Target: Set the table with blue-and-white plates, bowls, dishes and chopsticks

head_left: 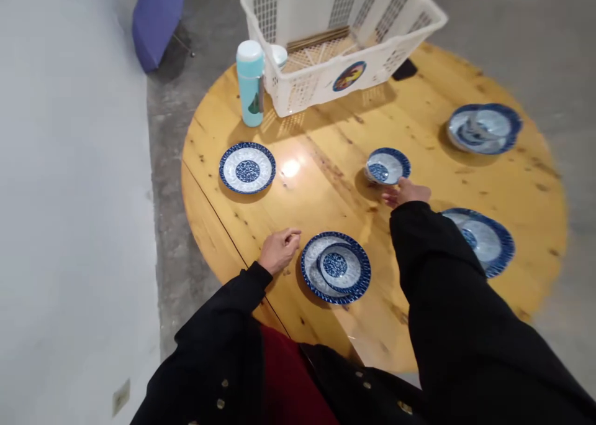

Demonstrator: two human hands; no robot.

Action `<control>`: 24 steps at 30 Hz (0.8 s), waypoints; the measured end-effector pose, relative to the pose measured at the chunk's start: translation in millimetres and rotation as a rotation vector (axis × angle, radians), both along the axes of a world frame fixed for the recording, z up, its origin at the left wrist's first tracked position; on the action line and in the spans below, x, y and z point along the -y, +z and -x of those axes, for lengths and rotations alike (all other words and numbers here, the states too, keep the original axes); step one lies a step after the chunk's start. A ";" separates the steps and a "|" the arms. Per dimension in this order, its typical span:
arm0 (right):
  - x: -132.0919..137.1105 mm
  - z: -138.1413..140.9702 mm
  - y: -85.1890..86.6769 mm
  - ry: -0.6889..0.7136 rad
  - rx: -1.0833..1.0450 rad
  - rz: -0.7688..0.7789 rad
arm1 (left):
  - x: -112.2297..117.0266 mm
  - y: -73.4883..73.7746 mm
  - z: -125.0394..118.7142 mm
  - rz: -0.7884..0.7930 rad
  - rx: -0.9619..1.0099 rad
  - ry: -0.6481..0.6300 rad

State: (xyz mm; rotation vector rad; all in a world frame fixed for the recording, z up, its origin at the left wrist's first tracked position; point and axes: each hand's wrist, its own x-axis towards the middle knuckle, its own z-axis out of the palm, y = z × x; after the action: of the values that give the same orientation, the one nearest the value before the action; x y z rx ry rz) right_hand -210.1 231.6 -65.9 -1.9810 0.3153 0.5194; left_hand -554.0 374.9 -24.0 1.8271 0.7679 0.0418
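A small blue-and-white bowl (384, 164) is near the middle of the table, with my right hand (406, 193) at its near right rim. The thumb is at the edge and the other fingers curl below it; whether the bowl touches the wood is hard to tell. My left hand (280, 251) rests low over the table with curled fingers and nothing visible in them. Just right of it sits a blue-rimmed plate (311, 273) carrying another small bowl (342, 269). My right sleeve partly covers a plate with a bowl (505, 254) on the right.
A blue-rimmed plate (248, 153) lies at the left of the round wooden table (326, 207). Stacked dishes (510, 127) stand at the far right. At the back are a white plastic basket (298, 92), a turquoise bottle (251, 92) and a dark phone-like object (405, 70). A white wall (74, 182) runs along the left.
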 end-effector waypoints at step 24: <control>-184.6 162.6 59.1 0.607 0.119 -0.149 | -192.0 37.5 -53.3 -0.310 0.043 -0.027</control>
State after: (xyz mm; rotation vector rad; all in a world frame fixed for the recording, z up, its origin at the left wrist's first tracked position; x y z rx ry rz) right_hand -372.8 416.2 -6.8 -1.9345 -0.4057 0.7746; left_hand -500.7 566.9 13.5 2.1218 0.7364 0.1913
